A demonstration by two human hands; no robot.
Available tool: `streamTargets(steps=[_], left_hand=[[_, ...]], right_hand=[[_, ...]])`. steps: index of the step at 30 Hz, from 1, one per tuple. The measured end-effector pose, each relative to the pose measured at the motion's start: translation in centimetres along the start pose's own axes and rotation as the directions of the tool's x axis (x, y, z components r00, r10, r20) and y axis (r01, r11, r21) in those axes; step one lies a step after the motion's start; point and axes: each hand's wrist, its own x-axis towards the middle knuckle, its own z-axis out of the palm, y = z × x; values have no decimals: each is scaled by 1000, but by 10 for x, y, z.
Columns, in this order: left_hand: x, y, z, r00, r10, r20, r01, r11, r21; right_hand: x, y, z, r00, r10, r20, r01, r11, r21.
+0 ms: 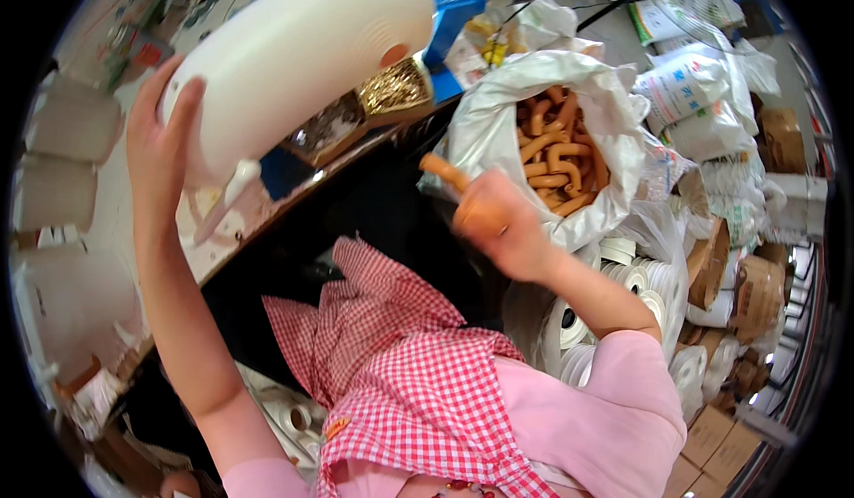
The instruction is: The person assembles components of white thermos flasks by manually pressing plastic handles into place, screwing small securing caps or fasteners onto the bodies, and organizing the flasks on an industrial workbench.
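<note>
A large white rounded plastic tank [294,62] lies tilted across the upper left of the head view, with a small orange round spot near its far lower edge. My left hand [165,124] grips its near end, thumb and fingers spread over the rim. Below that end a white stick-like piece with a rounded knob [233,191] rests by the table edge. My right hand [503,231] is closed round an orange bent tube [443,170], whose end pokes out to the upper left. Beside it stands a white sack [485,111] full of similar orange bent tubes [565,155].
The worktable [209,262] carries a cardboard box of brass-coloured small parts [391,89] and a blue clamp-like fixture [452,13]. White rolls [654,280] in plastic bags crowd the right, with stuffed white sacks [680,80] behind. Several white tanks [67,186] line the left.
</note>
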Motion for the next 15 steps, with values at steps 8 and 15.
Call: streamTargets(steps=[8,15], left_hand=[[-10,8,-2,993,-116,-7,114,984,-134],[-8,0,2,989,-145,22,146,975,-169]], right_hand=[[-80,66,89,682,616,395,-696,381,609],[-63,86,131,846,493,-203,-520,847,-113]])
